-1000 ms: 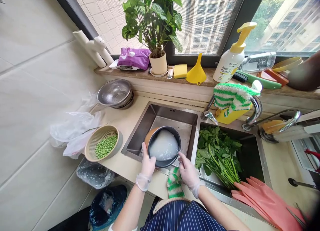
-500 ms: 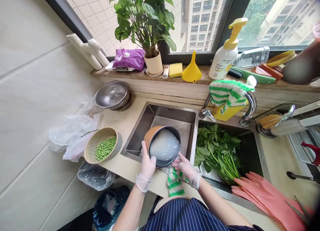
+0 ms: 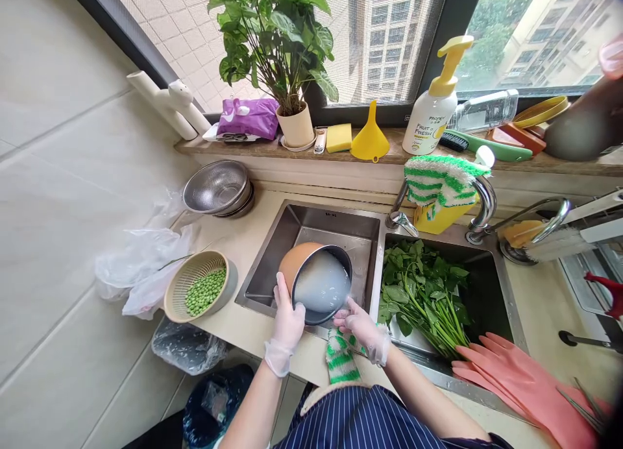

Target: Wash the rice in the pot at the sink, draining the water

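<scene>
A basket of peas (image 3: 179,296) stands by the desk's (image 3: 238,241) front edge; a bumping elbow could tip it off. The gloved left hand's (image 3: 288,326) fingers close on the tilted pot (image 3: 293,259), over the left basin (image 3: 361,251). A wet slip could spill its cloudy water (image 3: 322,281). The right hand's (image 3: 361,326) fingers, loosely curled, meet the pot's right side; whether they grip, one cannot tell.

This is a kitchen, seemingly a home one. A steel double sink (image 3: 335,235) is set into the counter (image 3: 253,241), with leafy greens (image 3: 423,293) in its right basin. Left of the sink stand a basket of peas (image 3: 183,277) and a metal strainer (image 3: 217,184); behind it, the windowsill (image 3: 253,148) carries a potted plant (image 3: 292,126) and pump bottle (image 3: 429,121).
</scene>
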A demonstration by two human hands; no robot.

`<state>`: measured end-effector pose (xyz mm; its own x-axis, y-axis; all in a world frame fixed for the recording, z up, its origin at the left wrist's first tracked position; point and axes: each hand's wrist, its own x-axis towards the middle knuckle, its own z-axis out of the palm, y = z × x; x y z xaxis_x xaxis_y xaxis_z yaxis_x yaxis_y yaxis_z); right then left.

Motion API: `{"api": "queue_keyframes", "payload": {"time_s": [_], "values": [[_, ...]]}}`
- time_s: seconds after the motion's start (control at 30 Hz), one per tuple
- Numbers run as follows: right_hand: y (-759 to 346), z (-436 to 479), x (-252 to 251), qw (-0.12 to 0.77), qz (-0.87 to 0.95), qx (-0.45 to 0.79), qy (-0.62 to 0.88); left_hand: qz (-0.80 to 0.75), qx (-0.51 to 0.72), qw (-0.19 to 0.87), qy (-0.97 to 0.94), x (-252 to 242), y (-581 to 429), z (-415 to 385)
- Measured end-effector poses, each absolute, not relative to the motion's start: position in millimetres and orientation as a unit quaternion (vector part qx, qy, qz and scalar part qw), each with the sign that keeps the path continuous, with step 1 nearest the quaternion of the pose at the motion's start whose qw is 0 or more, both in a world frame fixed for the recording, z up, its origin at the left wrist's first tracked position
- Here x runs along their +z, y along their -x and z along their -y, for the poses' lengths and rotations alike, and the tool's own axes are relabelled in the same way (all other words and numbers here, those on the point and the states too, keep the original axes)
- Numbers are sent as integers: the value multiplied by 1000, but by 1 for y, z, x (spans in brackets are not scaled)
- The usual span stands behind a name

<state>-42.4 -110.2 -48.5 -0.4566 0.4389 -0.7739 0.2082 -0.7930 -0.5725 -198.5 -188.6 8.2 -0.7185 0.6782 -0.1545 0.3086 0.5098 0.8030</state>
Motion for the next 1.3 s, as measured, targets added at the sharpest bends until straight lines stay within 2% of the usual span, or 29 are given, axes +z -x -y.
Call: {"api": "queue_keyframes", "payload": {"time_s": [1.3], "values": [[46, 110, -55, 73, 273, 816, 503, -856, 331, 242, -315, 39, 180, 178]]}}
